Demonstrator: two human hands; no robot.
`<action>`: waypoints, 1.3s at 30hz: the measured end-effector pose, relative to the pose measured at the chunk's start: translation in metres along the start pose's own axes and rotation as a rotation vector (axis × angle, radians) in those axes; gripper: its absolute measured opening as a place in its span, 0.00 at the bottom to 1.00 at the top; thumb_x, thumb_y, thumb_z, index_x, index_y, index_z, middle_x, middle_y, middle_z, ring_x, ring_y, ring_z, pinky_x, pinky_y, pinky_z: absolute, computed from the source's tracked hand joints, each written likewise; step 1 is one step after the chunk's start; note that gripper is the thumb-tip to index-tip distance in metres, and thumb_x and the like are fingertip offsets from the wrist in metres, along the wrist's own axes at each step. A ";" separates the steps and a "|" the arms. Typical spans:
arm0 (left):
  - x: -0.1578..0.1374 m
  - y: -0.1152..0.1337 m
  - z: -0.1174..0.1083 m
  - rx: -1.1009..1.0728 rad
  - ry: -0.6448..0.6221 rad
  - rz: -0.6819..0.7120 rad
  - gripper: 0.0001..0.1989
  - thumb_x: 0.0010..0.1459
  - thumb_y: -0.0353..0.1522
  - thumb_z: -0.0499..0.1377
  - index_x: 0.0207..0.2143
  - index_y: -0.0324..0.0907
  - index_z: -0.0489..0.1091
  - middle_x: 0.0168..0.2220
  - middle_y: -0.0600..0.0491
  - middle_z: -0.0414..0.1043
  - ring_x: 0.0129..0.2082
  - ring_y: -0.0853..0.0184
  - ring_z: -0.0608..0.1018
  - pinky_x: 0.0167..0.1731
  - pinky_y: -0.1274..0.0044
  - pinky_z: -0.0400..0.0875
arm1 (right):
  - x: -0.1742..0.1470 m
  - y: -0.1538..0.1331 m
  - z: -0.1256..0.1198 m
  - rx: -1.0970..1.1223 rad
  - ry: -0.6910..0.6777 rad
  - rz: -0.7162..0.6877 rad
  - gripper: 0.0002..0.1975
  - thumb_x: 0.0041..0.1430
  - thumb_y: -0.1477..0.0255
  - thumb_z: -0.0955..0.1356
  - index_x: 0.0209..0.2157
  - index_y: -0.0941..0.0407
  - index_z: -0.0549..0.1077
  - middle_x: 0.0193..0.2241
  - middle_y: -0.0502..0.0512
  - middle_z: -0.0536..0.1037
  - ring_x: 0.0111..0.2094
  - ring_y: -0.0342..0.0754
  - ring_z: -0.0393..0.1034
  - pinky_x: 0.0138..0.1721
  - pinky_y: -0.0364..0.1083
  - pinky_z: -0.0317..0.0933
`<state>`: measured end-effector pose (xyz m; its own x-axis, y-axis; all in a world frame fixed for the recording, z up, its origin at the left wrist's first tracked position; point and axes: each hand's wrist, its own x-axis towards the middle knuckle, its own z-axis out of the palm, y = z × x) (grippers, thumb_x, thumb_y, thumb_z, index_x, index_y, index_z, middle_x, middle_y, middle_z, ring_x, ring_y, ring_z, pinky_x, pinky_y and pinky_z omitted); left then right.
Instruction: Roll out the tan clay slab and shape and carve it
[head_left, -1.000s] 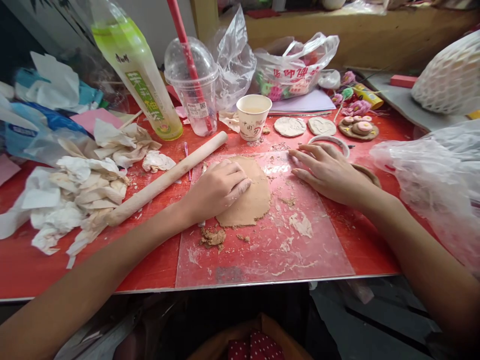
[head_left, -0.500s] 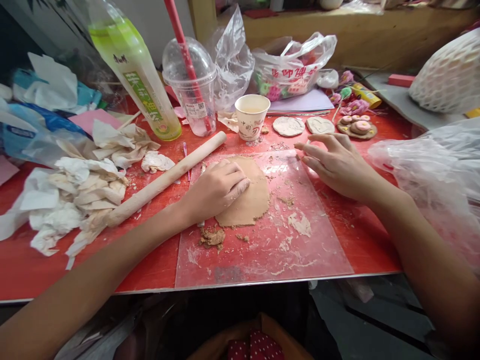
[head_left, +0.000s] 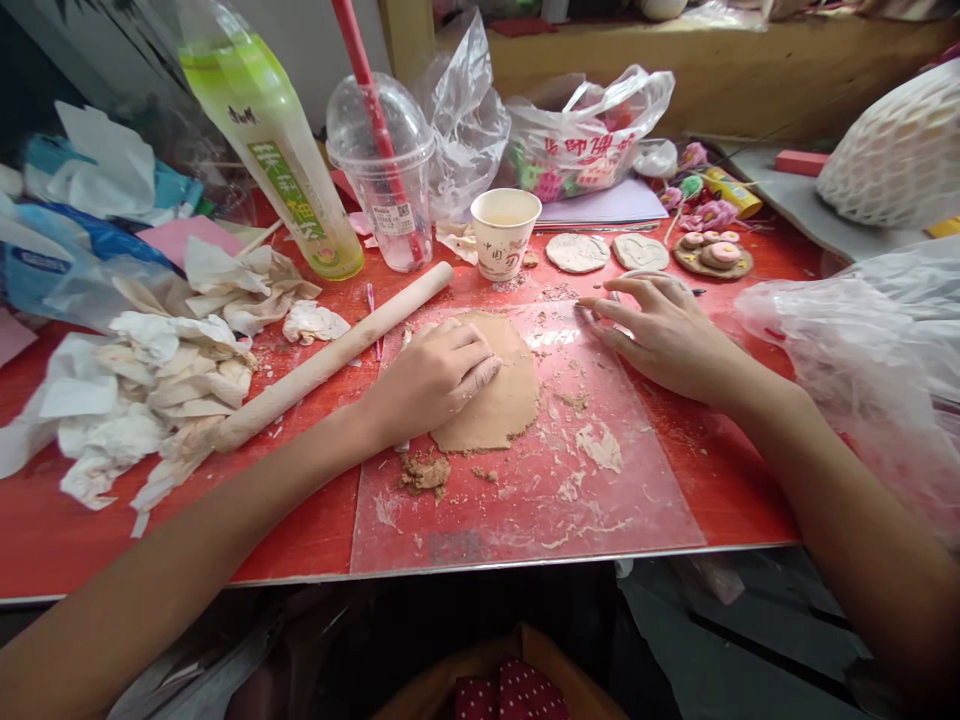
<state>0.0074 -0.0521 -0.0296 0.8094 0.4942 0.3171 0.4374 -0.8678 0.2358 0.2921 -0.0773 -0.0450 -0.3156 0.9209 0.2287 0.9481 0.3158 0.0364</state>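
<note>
My left hand [head_left: 442,375] lies on a flat, roundish slab of brown clay [head_left: 510,390], its fingers bent slightly over the left half and its thumb out to the side. A clear plastic sheet [head_left: 637,500], smeared with clay, is under the slab. Past the sheet's upper right edge is my right hand [head_left: 660,325], its fingers curled round a thin tool [head_left: 699,292]; a dark end of it sticks out behind the knuckles, and most of it is hidden. Crumbly clay scraps [head_left: 425,475] lie below the slab. A wooden rolling pin [head_left: 337,360] rests slantwise left of the slab.
Beyond the sheet stand a paper cup [head_left: 504,240] of liquid, a plastic cup [head_left: 390,200] with a red straw and a green drink bottle [head_left: 277,150]. Two pale clay discs [head_left: 577,253] lie behind. Crumpled tissues [head_left: 165,390] cover the left; a plastic bag [head_left: 885,340] lies right.
My right hand has shifted slightly left, and the dark end of the thin tool now shows behind it. My left hand and the clay slab have stayed in place.
</note>
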 end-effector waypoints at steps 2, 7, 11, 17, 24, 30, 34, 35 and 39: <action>0.000 0.000 0.000 -0.002 0.000 -0.003 0.12 0.64 0.32 0.47 0.32 0.37 0.67 0.34 0.51 0.69 0.37 0.67 0.69 0.41 0.72 0.63 | 0.000 -0.001 0.000 0.028 0.005 0.003 0.20 0.63 0.59 0.55 0.52 0.49 0.65 0.53 0.60 0.63 0.55 0.61 0.53 0.50 0.65 0.52; 0.000 0.001 0.000 -0.006 0.003 0.002 0.13 0.64 0.32 0.47 0.32 0.37 0.67 0.34 0.50 0.69 0.37 0.68 0.69 0.41 0.73 0.63 | 0.000 -0.001 -0.003 0.069 0.036 0.034 0.20 0.63 0.60 0.55 0.52 0.50 0.65 0.53 0.60 0.63 0.54 0.60 0.54 0.52 0.62 0.50; 0.000 0.001 0.000 0.003 0.001 0.007 0.12 0.64 0.31 0.47 0.32 0.36 0.67 0.33 0.50 0.69 0.36 0.67 0.69 0.41 0.73 0.63 | 0.001 -0.002 0.000 0.074 0.010 0.022 0.22 0.63 0.58 0.54 0.54 0.49 0.63 0.54 0.60 0.63 0.55 0.60 0.53 0.53 0.62 0.49; 0.000 -0.001 0.002 0.010 0.005 -0.016 0.12 0.64 0.32 0.48 0.32 0.36 0.68 0.34 0.50 0.69 0.37 0.67 0.69 0.41 0.73 0.63 | 0.004 -0.004 0.001 0.128 -0.011 -0.053 0.22 0.63 0.59 0.53 0.54 0.50 0.63 0.53 0.58 0.65 0.54 0.58 0.56 0.51 0.61 0.51; 0.000 -0.001 0.001 0.008 0.005 0.011 0.12 0.64 0.32 0.47 0.33 0.36 0.68 0.34 0.51 0.69 0.37 0.68 0.69 0.42 0.73 0.63 | 0.006 -0.006 -0.003 0.364 -0.025 0.044 0.29 0.63 0.65 0.55 0.63 0.54 0.42 0.50 0.57 0.71 0.52 0.54 0.61 0.52 0.58 0.54; -0.001 0.000 0.002 0.002 0.003 0.004 0.13 0.64 0.32 0.47 0.33 0.38 0.68 0.35 0.51 0.69 0.38 0.68 0.70 0.42 0.73 0.63 | 0.007 -0.007 -0.004 0.381 0.041 0.016 0.28 0.63 0.70 0.55 0.63 0.54 0.44 0.49 0.58 0.72 0.53 0.53 0.61 0.52 0.58 0.53; 0.000 0.000 0.001 0.008 -0.005 0.017 0.13 0.64 0.32 0.47 0.33 0.37 0.68 0.35 0.51 0.69 0.38 0.68 0.69 0.42 0.73 0.63 | 0.007 -0.009 -0.007 0.362 0.067 0.048 0.27 0.62 0.73 0.55 0.62 0.52 0.47 0.49 0.58 0.72 0.53 0.54 0.62 0.52 0.59 0.52; 0.000 0.000 0.000 0.011 -0.007 0.018 0.13 0.64 0.32 0.47 0.33 0.37 0.68 0.35 0.51 0.69 0.38 0.68 0.69 0.42 0.73 0.62 | 0.007 -0.009 -0.007 0.365 0.062 0.045 0.27 0.62 0.72 0.55 0.62 0.53 0.47 0.49 0.58 0.72 0.53 0.54 0.62 0.53 0.59 0.51; 0.000 0.000 0.000 0.014 -0.001 0.012 0.13 0.64 0.32 0.47 0.33 0.37 0.68 0.35 0.51 0.69 0.38 0.68 0.69 0.42 0.73 0.63 | 0.006 -0.008 -0.006 0.365 0.028 0.030 0.26 0.62 0.71 0.55 0.62 0.55 0.47 0.51 0.58 0.70 0.55 0.54 0.59 0.54 0.58 0.49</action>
<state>0.0075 -0.0521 -0.0300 0.8150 0.4837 0.3190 0.4330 -0.8743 0.2193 0.2832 -0.0753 -0.0378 -0.2821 0.9259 0.2512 0.8791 0.3543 -0.3188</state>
